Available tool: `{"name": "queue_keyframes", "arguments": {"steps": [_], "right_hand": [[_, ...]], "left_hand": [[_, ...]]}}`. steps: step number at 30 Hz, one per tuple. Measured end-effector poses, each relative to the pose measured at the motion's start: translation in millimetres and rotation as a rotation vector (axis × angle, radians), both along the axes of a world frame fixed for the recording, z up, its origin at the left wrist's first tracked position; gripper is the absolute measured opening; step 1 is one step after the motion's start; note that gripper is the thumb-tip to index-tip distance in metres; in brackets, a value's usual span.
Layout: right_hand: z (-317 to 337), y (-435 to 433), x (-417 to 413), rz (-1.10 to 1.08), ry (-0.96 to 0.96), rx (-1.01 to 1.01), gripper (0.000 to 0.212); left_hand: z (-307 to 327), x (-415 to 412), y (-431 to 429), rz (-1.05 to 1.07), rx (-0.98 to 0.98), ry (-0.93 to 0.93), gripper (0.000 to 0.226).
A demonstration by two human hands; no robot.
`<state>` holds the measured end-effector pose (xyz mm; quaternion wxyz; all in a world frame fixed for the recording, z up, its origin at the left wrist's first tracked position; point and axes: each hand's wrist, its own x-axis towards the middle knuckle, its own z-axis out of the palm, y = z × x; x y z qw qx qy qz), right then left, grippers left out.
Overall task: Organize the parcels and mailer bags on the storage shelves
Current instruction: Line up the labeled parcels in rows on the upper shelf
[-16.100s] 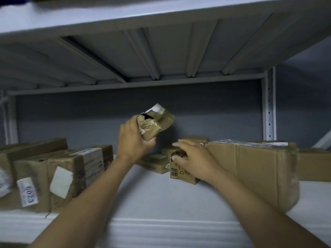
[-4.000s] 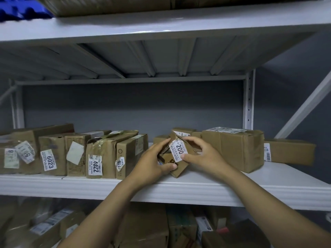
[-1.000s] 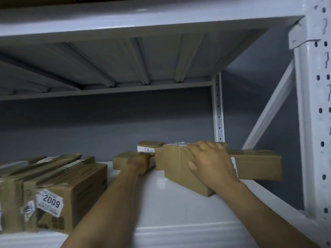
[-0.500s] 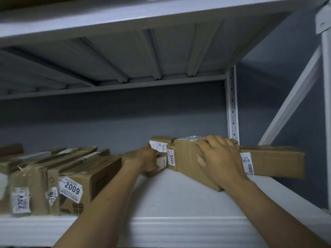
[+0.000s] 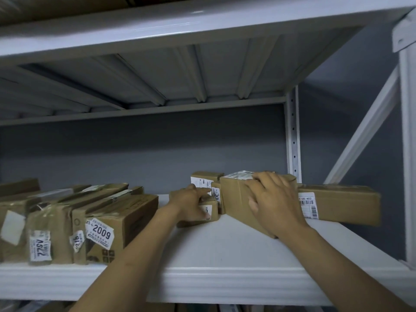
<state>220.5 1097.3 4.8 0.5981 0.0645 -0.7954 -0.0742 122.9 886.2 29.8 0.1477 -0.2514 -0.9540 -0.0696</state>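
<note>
We are squaring up the loose parcels at the right end of the shelf (image 5: pixel 225 255). Our left hand (image 5: pixel 191 206) grips a small cardboard box (image 5: pixel 212 213), thumb on its front and fingers over its top. Our right hand (image 5: pixel 274 206) hooks over the top edge of a larger cardboard box (image 5: pixel 234 197), which sits skewed with its near corner pointing at six o'clock. The two boxes touch. A long flat box (image 5: pixel 342 204) lies at three o'clock of the right hand, and the box labelled 2009 (image 5: pixel 126 219), which ends the tidy row, stands apart at nine o'clock of the left hand. In our judgement we should pivot the larger box until its face runs parallel with the shelf lip, slide rather than lift, and turn the number labels outward.
</note>
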Motion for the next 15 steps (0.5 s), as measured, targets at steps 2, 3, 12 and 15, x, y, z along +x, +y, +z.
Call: {"name": "queue_keyframes", "arguments": {"steps": [2,3,12,15], "right_hand": [[0,0,0,0.029,-0.006,-0.002,0.034],[-1,0,0,0.051,-0.01,-0.009,0.035],[0,-37,22,0.405,-0.275,-0.073,0.022],[-5,-54,28,0.392,-0.662,-0.364,0.02]], "left_hand": [[-2,9,0,-0.053,-0.033,0.031,0.064],[-4,13,0,-0.08,-0.036,0.04,0.06],[-18,53,-25,-0.177,0.117,0.038,0.077],[-21,68,-34,-0.194,0.211,0.075,0.065]]}}
